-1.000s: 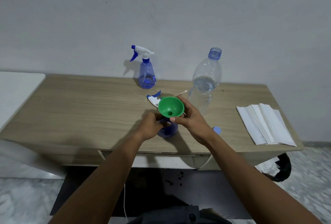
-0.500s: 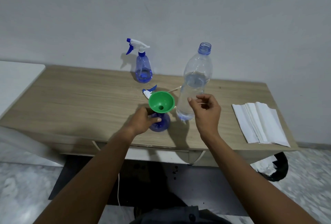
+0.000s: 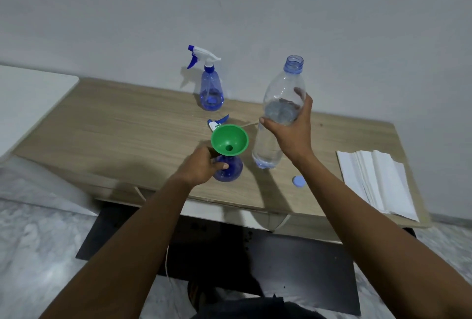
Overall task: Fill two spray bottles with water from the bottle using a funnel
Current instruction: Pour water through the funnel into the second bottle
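A green funnel sits in the neck of an open blue spray bottle near the table's front edge. My left hand grips that bottle at its neck. My right hand is wrapped around the middle of a clear, uncapped water bottle, which stands just right of the funnel with water in it. A second blue spray bottle with its white and blue trigger head on stands at the back by the wall. A loose trigger head lies behind the funnel.
The wooden table stands against a grey wall. A blue bottle cap lies near the front edge on the right. A stack of white paper towels covers the right end. A white surface adjoins on the left.
My right hand left the funnel, moved right and closed around the water bottle. My left hand has stayed on the open spray bottle under the funnel.
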The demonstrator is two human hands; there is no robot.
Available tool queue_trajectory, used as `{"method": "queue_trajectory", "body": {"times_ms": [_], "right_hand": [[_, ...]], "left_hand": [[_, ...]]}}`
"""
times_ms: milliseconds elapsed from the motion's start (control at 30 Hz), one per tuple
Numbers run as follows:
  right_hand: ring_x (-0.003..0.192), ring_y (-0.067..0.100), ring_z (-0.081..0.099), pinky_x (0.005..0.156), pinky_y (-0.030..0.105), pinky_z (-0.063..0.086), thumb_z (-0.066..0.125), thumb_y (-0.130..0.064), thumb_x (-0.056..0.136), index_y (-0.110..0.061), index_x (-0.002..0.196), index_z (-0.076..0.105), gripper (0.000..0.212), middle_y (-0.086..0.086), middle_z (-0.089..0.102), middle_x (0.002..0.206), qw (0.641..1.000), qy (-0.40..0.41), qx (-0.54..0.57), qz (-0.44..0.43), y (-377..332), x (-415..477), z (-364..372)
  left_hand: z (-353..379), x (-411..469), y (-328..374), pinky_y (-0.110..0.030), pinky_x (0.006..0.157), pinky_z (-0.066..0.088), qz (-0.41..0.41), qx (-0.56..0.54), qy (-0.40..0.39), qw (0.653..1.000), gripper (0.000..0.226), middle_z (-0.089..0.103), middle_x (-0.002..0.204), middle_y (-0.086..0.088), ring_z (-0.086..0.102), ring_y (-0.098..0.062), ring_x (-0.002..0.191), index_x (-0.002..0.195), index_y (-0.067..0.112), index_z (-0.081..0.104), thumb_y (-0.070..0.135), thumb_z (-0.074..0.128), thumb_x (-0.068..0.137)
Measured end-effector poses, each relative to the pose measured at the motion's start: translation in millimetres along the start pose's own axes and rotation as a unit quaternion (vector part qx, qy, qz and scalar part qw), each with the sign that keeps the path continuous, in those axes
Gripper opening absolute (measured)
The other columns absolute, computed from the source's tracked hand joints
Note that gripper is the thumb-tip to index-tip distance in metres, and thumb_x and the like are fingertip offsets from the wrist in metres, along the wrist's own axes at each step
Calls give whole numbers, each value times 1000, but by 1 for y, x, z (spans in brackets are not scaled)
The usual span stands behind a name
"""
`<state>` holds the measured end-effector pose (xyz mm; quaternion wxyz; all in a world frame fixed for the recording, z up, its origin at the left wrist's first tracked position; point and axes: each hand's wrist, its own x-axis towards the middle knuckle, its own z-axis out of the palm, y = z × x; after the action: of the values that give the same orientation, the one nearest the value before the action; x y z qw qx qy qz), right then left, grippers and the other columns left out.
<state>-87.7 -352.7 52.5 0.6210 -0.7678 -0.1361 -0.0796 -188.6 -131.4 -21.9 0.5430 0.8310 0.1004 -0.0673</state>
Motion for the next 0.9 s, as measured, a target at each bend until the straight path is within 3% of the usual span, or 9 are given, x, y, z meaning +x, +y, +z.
{"method": "queue_trajectory", "body": {"times_ms": [33,200,333,467,567,733,900], "right_hand": [[121,2,56,99,25,49,93,-17,66,-22,142,36,95,-19,46,141,1000,-1,1,1,0,1,0],[108,-9,57,94,27,52,90,-10,69,-20,138,38,86,-52,47,113,1000,5,-19,6,-2,1,-1],[103,-17,56,90,24,52,91,-15,70,-23,138,37,87,-55,48,109,999,0,-47,15,-4,0,-4],[102,-14,60,93,38,58,92,-22,68,-29,134,39,84,-36,61,106,997,18,-67,19,-12,-7,-3],[94,-22,56,86,36,57,93,-22,67,-21,131,43,81,-52,51,105,996,33,-83,-6,-22,-18,-3],[94,7,67,83,40,58,94,-19,64,-20,127,46,79,-41,56,107,995,25,-73,-69,-46,-35,-13],[97,13,70,88,43,59,91,-12,63,-25,130,44,82,-32,62,107,995,-13,-61,-72,-71,-44,-27]], "left_hand": [[1,1,-2,-54,101,52,-1,3,0,1000,43,75,112,5,69,-16,112,97,63,65,38,79,65],[2,6,-9,-54,99,53,-16,14,9,1000,44,75,112,4,68,-19,112,97,66,61,48,77,60],[3,12,-14,-52,97,55,-26,30,1,999,43,75,108,8,70,-17,109,100,62,63,51,76,61],[2,30,-43,-51,93,57,-41,60,-1,997,48,76,102,12,71,-15,103,106,48,66,55,76,60],[3,26,-35,-51,91,57,-45,79,4,996,39,76,98,10,72,-16,99,102,47,66,49,72,63],[3,12,-10,-50,90,56,-49,103,25,993,17,76,92,6,71,-19,93,83,42,68,34,74,70],[4,7,-5,-48,90,56,-41,107,29,993,29,76,94,6,71,-22,94,76,64,62,39,72,66]]}}
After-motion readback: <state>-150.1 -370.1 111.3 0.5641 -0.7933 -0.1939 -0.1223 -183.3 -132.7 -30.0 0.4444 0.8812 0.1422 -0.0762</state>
